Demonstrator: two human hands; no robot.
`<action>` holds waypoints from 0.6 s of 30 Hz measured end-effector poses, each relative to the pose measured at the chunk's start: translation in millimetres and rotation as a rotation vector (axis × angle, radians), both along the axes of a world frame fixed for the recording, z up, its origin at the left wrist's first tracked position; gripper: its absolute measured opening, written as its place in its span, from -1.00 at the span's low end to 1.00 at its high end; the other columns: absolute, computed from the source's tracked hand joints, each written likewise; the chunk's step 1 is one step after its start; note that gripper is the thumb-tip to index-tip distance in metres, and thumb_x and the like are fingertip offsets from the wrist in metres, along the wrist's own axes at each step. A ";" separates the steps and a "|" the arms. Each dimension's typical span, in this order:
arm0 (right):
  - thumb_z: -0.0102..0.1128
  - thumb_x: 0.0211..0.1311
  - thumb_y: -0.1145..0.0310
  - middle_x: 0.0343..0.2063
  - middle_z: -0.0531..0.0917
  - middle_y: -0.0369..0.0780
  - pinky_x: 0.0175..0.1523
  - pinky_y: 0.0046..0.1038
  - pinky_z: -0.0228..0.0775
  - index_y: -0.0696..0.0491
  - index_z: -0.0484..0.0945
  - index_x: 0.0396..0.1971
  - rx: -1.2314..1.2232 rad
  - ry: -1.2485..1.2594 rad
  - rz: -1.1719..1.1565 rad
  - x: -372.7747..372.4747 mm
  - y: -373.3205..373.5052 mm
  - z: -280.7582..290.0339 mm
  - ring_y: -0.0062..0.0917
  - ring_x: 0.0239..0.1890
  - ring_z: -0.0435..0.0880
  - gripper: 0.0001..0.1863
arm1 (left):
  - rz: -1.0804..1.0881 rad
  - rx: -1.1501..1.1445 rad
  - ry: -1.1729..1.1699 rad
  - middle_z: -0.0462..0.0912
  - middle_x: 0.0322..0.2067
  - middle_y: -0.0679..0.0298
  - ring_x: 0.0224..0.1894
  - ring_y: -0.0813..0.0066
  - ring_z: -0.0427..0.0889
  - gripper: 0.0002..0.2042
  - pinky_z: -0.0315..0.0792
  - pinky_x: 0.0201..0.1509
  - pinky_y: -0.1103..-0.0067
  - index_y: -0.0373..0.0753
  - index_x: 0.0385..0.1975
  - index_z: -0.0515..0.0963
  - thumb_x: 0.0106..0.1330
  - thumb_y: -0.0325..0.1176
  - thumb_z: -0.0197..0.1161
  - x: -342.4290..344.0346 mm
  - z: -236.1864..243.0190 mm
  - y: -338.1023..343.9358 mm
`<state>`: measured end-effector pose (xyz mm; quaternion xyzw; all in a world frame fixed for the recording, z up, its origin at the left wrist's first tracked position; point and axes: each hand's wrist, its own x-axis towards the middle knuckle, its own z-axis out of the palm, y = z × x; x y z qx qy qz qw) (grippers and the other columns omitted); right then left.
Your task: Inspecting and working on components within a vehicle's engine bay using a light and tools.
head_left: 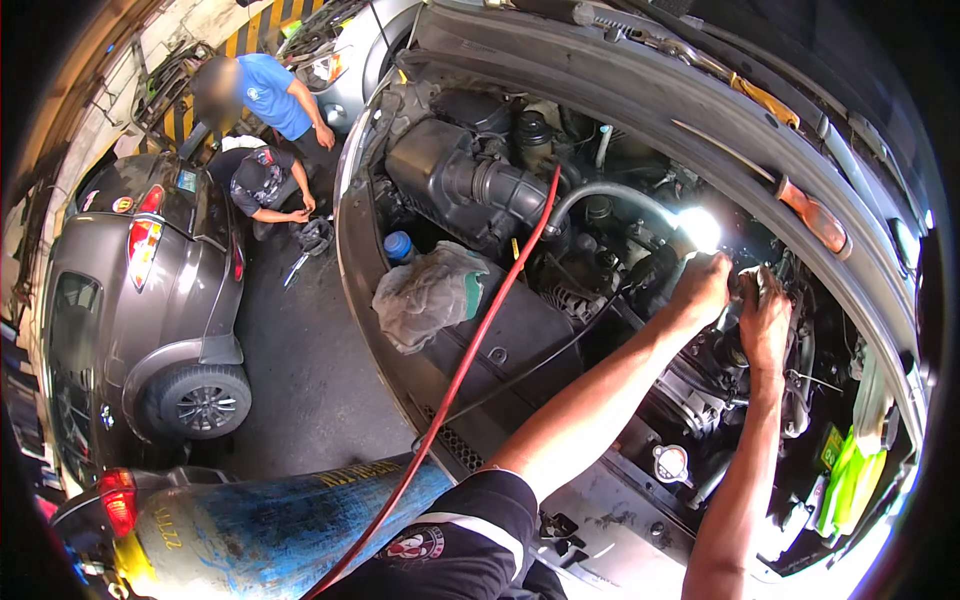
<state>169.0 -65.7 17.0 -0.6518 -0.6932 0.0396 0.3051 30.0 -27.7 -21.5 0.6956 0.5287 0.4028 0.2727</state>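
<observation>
Near the far right edge of the engine bay (560, 60), a lit gooseneck lamp (698, 230) was seen just beyond the left hand (703, 288), nearer than the right hand (765, 318), its neck arched leftward. Both grips were curled; whether anything was grasped could not be told.

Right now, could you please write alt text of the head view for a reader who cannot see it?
A person's left hand and right hand reach into an open engine bay, close to a bright light. A red hose crosses the view; at the picture's upper left, two other people are near a grey car.
</observation>
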 end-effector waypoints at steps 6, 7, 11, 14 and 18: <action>0.25 0.35 0.30 -0.04 0.70 0.18 0.14 -0.16 0.57 0.36 0.61 0.03 0.009 0.027 -0.106 -12.8 1.5 -4.9 0.01 0.00 0.73 -0.57 | -0.119 -0.132 0.121 0.69 -0.15 -0.24 -0.01 -0.14 0.71 -0.80 0.56 0.10 0.14 -0.40 -0.17 0.65 0.27 -0.53 0.16 -11.5 23.5 -4.8; 0.30 0.28 0.36 -0.06 0.71 0.16 0.14 -0.17 0.58 0.35 0.62 0.02 -0.021 0.062 -0.163 -12.3 -2.6 -5.0 0.01 -0.01 0.73 -0.59 | -0.036 -0.157 0.077 0.70 -0.15 -0.25 0.00 -0.12 0.72 -0.79 0.56 0.11 0.13 -0.39 -0.19 0.67 0.30 -0.52 0.12 -10.6 24.2 -11.5; 0.34 -0.04 0.60 -0.02 0.70 0.10 0.12 -0.17 0.58 0.25 0.61 0.06 -0.065 0.025 -0.030 -2.9 -5.8 -1.7 -0.01 -0.02 0.73 -0.46 | -0.124 -0.120 0.159 0.73 -0.30 -0.20 -0.17 -0.14 0.75 -0.83 0.61 -0.03 0.15 -0.33 -0.24 0.73 0.28 -0.41 0.29 -17.0 30.8 -6.5; 0.27 0.32 0.43 -0.04 0.69 0.10 0.14 -0.15 0.57 0.23 0.62 -0.02 0.130 0.022 0.151 -2.6 -7.6 0.2 0.01 0.03 0.69 -0.71 | -0.156 -0.123 0.125 0.75 -0.31 -0.14 -0.20 -0.08 0.76 -0.84 0.60 -0.03 0.20 -0.30 -0.23 0.75 0.24 -0.43 0.37 -20.3 36.0 -9.9; 0.25 0.29 0.40 -0.09 0.71 0.08 0.07 -0.14 0.59 0.22 0.60 -0.04 0.188 0.020 0.084 -10.2 -8.5 2.0 0.00 -0.04 0.71 -0.70 | -0.079 -0.057 0.143 0.76 -0.31 -0.08 -0.17 -0.05 0.76 -0.87 0.59 0.02 0.24 -0.32 -0.29 0.74 0.23 -0.43 0.41 -20.1 42.2 -13.6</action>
